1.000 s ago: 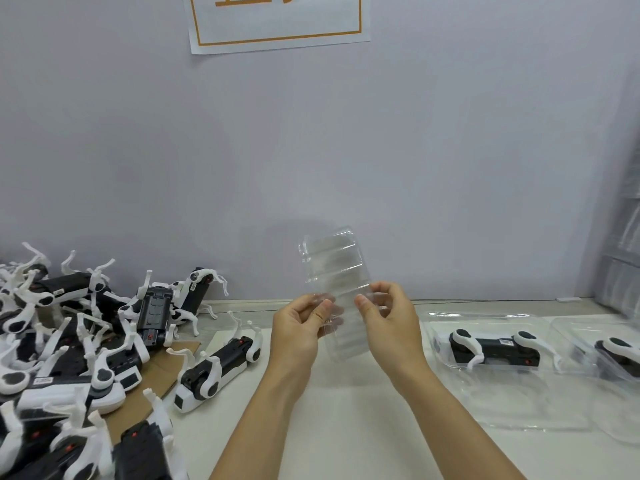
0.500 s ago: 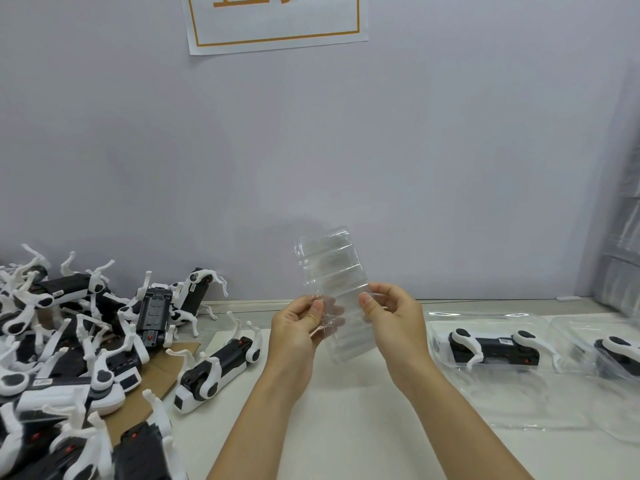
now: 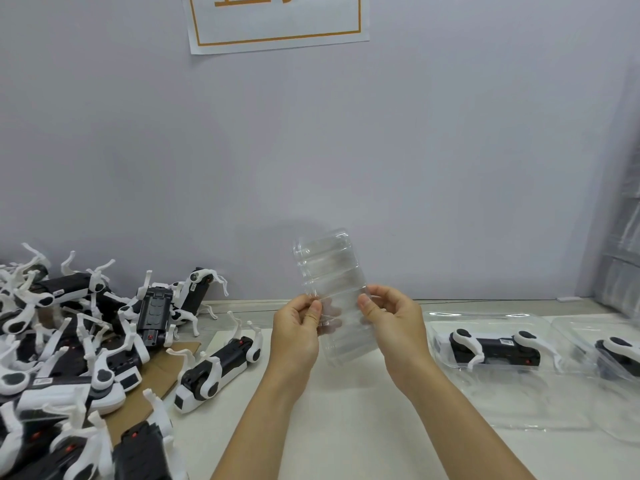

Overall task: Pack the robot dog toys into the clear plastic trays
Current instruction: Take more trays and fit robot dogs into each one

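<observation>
A clear plastic tray point(image 3: 333, 271) stands upright in the air above the table's middle. My left hand point(image 3: 296, 332) pinches its left edge and my right hand point(image 3: 394, 323) pinches its right edge. One black-and-white robot dog toy point(image 3: 218, 367) lies on its side just left of my left hand. A heap of several more dog toys point(image 3: 69, 341) fills the left of the table. At the right, a packed dog toy point(image 3: 493, 349) lies in a clear tray point(image 3: 519, 403), and another dog toy point(image 3: 620, 355) sits in a tray at the far right edge.
A white sheet point(image 3: 346, 427) covers the table under my arms. Brown cardboard point(image 3: 162, 372) lies beneath the toy heap. A grey wall with a paper sign point(image 3: 277, 19) rises behind. Stacked clear packaging point(image 3: 623, 271) stands at the far right.
The tray has tilted slightly as my hands shifted their pinch on its edges; both hands stay at about the same place.
</observation>
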A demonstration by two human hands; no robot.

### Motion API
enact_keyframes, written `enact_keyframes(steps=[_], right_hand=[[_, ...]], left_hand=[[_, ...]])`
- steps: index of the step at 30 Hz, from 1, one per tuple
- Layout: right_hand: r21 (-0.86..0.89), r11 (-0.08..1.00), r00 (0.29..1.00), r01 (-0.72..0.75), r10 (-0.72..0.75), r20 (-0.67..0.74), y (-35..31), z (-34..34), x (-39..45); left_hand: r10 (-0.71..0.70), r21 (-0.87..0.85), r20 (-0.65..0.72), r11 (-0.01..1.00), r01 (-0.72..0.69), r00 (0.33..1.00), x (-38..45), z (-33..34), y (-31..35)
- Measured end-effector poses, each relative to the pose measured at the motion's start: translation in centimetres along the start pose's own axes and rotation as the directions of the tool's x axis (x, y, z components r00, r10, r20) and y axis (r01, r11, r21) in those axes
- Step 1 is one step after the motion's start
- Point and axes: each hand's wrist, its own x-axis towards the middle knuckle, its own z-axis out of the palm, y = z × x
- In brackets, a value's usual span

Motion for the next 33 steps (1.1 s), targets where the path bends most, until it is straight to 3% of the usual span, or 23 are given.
enact_keyframes(steps=[6, 15, 33], right_hand=[[-0.122, 0.988, 0.995, 0.095, -0.095, 0.009, 0.0, -0.3, -0.3], [-0.245, 0.952, 0.983, 0.185, -0.181, 0.040, -0.3, 0.6, -0.9], [-0.253, 0.948, 0.981, 0.192, -0.194, 0.017, -0.6, 1.4, -1.2]], left_hand=[[0.059, 0.102, 0.089, 0.992, -0.068, 0.994, 0.0, -0.8, 0.6], [0.039, 0.097, -0.105, 0.995, -0.029, 0.994, 0.0, -0.1, 0.1], [0.107, 0.108, -0.266, 0.991, -0.081, 0.958, 0.3, 0.4, 0.0]])
